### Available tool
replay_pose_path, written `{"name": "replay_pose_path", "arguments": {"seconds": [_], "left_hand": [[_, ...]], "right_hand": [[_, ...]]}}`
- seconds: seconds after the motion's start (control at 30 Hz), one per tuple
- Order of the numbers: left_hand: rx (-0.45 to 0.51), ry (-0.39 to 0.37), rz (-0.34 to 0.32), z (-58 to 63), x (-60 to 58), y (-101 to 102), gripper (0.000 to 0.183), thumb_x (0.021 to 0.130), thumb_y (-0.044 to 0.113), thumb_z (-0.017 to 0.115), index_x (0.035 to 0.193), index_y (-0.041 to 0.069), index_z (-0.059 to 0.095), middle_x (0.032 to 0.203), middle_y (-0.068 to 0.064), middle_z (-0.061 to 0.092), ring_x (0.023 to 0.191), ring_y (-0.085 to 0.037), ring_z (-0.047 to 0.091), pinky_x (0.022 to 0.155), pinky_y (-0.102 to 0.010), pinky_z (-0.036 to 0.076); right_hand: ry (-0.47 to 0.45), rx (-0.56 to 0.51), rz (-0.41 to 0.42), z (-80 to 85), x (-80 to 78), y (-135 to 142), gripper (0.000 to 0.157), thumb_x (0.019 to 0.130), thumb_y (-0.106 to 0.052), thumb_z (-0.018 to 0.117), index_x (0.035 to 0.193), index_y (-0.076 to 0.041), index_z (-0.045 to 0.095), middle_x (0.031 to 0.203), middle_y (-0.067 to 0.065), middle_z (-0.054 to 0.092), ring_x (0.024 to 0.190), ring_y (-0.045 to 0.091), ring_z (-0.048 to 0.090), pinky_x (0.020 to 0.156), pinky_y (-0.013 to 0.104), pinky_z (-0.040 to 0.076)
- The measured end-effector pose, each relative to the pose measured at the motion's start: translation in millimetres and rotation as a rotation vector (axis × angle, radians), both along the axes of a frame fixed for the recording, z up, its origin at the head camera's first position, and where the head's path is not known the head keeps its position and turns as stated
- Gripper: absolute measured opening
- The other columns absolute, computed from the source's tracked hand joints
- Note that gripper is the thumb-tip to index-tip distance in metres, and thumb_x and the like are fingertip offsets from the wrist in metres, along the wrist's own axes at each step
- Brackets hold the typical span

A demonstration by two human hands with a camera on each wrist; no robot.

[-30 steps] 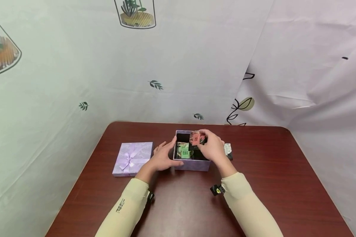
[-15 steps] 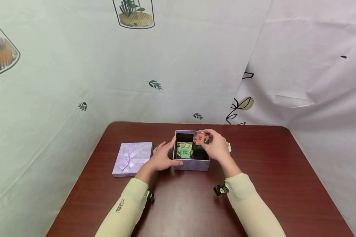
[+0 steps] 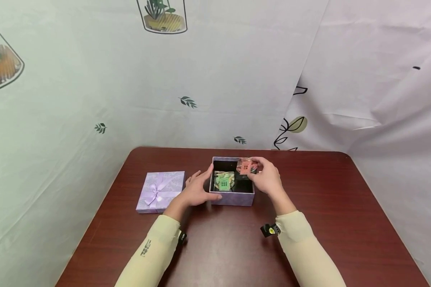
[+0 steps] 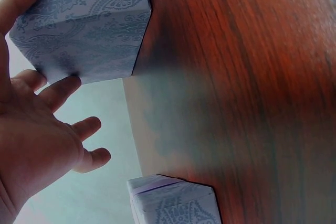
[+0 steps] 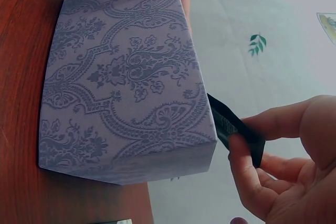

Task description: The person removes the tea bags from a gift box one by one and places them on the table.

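Note:
A purple patterned gift box (image 3: pixel 232 199) stands without its lid on the table. My left hand (image 3: pixel 196 193) holds its front left corner, thumb on the front wall and fingertips at the left wall. The left wrist view has the ring and little fingers off the box (image 4: pixel 94 40). My right hand (image 3: pixel 267 180) pinches a small black packet (image 3: pixel 244 166) with a red label, over the box's back right part. From the right wrist, the packet (image 5: pixel 222 121) appears tilted at the rim between thumb and fingers. A packet with a green label (image 3: pixel 224 181) lies inside the box on the left.
Left of the box lies its purple lid (image 3: pixel 159 192) with a ribbon bow. The brown table (image 3: pixel 222 247) ends at a printed cloth backdrop (image 3: pixel 215 79). Another small item (image 5: pixel 124 222) peeks in at the bottom of the right wrist view, beside the box.
My right hand has moved a little to the right with the red-labelled packet, from mid-box to the right side. It now nearly covers the item right of the box. The left hand stays put.

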State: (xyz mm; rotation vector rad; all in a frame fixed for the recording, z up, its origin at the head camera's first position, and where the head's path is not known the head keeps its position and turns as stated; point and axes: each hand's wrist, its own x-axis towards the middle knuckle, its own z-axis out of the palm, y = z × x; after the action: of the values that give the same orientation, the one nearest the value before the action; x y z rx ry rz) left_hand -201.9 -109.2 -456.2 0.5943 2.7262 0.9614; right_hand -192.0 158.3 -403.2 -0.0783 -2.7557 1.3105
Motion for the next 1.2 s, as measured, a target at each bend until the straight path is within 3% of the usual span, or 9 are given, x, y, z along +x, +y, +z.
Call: {"name": "replay_pose_path", "arguments": {"seconds": [0.4, 0.5, 0.77, 1.2], "left_hand": [[0.01, 0.004, 0.005, 1.3, 2.0, 0.5, 0.115, 0.077, 0.054, 0.081, 0.163, 0.022, 0.012, 0.159, -0.005, 0.032, 0.146, -0.044, 0.013, 0.108, -0.068, 0.008], [0.005, 0.001, 0.002, 0.8, 1.6, 0.7, 0.115, 0.078, 0.054, 0.081, 0.163, 0.023, 0.01, 0.16, -0.004, 0.031, 0.146, -0.044, 0.013, 0.109, -0.068, 0.009], [0.025, 0.01, 0.002, 1.6, 1.9, 0.4, 0.115, 0.077, 0.052, 0.082, 0.163, 0.022, 0.012, 0.159, -0.005, 0.032, 0.146, -0.045, 0.014, 0.108, -0.069, 0.009], [0.019, 0.009, 0.004, 2.9, 2.4, 1.2, 0.115, 0.077, 0.052, 0.082, 0.163, 0.022, 0.012, 0.159, -0.006, 0.032, 0.146, -0.044, 0.014, 0.109, -0.068, 0.008]], "right_hand": [[-0.016, -0.122, -0.006, -4.6, 3.6, 12.9, 0.054, 0.084, -0.005, 0.076, 0.135, -0.009, 0.061, 0.11, 0.012, 0.063, 0.101, 0.032, 0.059, 0.078, 0.042, 0.047], [-0.014, -0.138, -0.009, -6.1, 4.4, 17.8, 0.054, 0.084, -0.004, 0.076, 0.135, -0.009, 0.061, 0.111, 0.013, 0.062, 0.098, 0.029, 0.059, 0.076, 0.04, 0.047], [-0.019, -0.199, -0.022, -8.5, 6.4, 33.1, 0.054, 0.084, 0.001, 0.074, 0.136, -0.007, 0.06, 0.11, 0.015, 0.059, 0.067, 0.02, 0.057, 0.058, 0.031, 0.046], [-0.005, -0.224, -0.053, -15.6, 9.0, 52.8, 0.054, 0.084, 0.003, 0.07, 0.136, -0.005, 0.06, 0.108, 0.016, 0.061, 0.078, 0.023, 0.052, 0.066, 0.031, 0.045]]}}
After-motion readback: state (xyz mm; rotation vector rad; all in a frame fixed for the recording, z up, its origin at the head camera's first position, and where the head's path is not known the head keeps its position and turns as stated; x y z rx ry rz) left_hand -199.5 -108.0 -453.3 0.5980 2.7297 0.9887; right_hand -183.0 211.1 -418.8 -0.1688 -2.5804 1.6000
